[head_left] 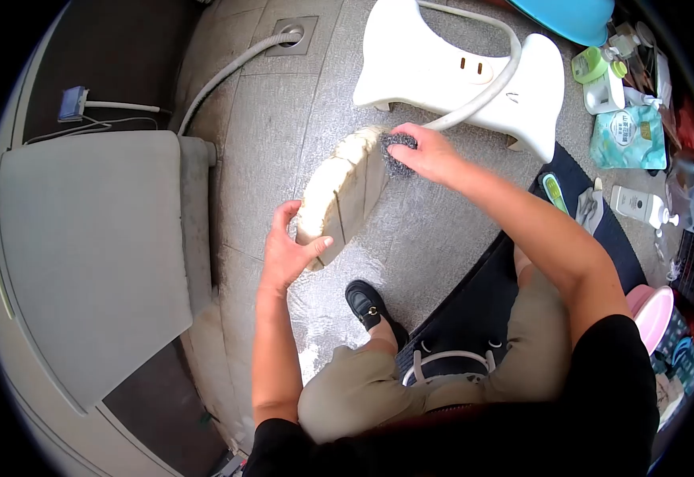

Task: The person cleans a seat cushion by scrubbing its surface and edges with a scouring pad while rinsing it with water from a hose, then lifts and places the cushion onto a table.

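A thick, cream-coloured slab (355,199) with a rounded, rough edge and a flat grooved face is held up on edge above the wet floor. I cannot make out exactly what it is. My left hand (287,253) grips its lower left end, with the thumb on the flat face and the fingers around the rough edge. At the upper right end, my right hand (428,155) is closed on a dark grey scouring pad (399,159). The pad sits against or very near the slab; contact is hard to tell.
A white plastic footstool (434,71) stands ahead, crossed by a grey hose (494,91). Another hose (236,67) enters a floor drain (290,36). Bottles (641,205), a teal pouch (629,137) and a pink basin (651,314) line the right. A grey-covered block (93,246) stands left.
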